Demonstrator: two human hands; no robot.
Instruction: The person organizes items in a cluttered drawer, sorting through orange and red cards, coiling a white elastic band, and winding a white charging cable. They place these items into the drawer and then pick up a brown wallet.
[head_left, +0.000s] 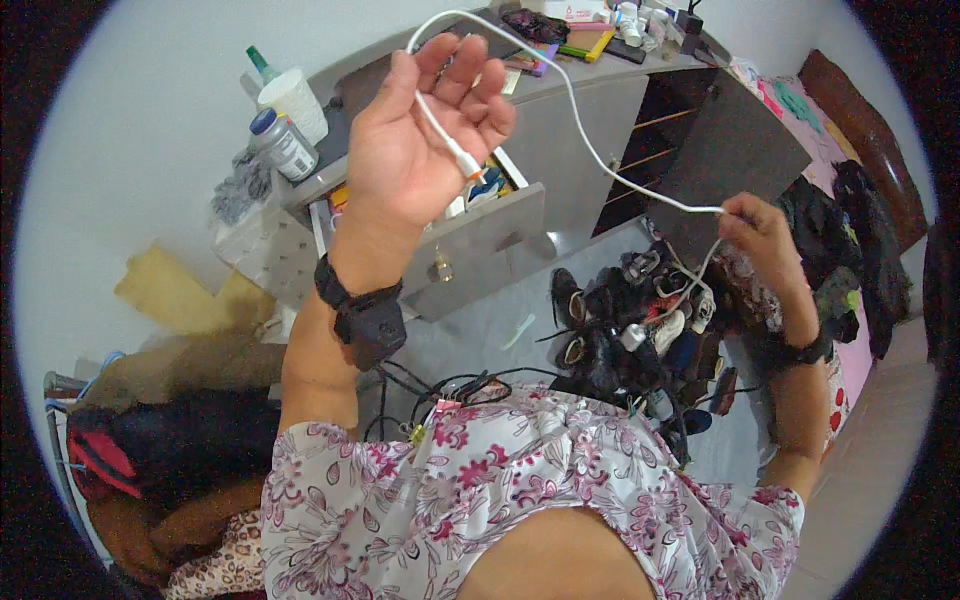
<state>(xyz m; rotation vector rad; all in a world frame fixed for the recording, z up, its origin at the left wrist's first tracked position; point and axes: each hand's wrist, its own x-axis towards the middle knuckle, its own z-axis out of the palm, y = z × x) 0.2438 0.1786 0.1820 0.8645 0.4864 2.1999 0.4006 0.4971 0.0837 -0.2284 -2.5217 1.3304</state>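
A white charging cable (574, 97) runs in a loose arc between my two hands. My left hand (442, 120), palm up, pinches it between thumb and fingers. Its plug end (466, 161), with an orange tip, hangs across that palm. Off to the right, my right hand (757, 229) grips the cable farther along. From there the cord drops towards a white charger block (634, 337) dangling in front of the shoes. Below my left hand a drawer (487, 232) stands pulled out with assorted small items inside.
A grey cabinet (562, 142) has an open door (750, 142) at right. Its top carries a grey bottle (283, 146), a white container (294, 101), books (589, 41) and small bottles. Several shoes (592, 322) crowd the floor beside black cables (457, 386). A bed (862, 360) borders the right.
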